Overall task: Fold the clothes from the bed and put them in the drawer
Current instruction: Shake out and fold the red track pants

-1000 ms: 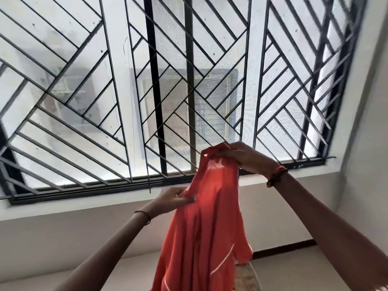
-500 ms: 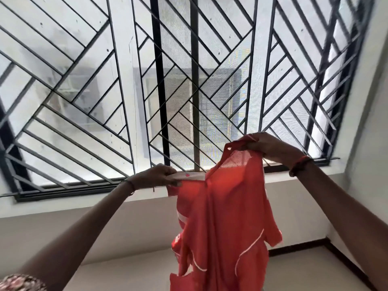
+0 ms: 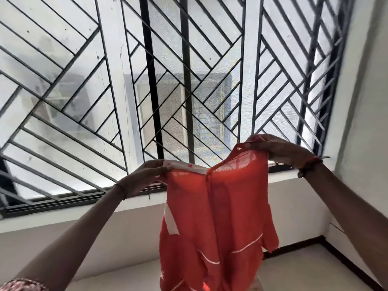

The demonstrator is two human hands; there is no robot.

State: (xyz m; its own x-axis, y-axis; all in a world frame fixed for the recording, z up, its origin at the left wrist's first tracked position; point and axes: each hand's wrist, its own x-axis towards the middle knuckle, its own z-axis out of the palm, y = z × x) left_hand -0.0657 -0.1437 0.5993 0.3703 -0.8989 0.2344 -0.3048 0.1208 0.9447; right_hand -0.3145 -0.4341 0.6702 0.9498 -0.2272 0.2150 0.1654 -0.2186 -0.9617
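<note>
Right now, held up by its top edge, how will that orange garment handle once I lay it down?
Probably floppy: the orange garment hangs in loose folds below the left hand and right hand pinching it. Likely light: daylight shows through its weave.

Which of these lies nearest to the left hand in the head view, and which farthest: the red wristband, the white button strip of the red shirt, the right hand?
1. white button strip: pinched by the left hand at the top edge of the red shirt.
2. right hand: across the shirt, higher, gripping the other top corner.
3. red wristband: on the right wrist, beyond that hand.
</note>
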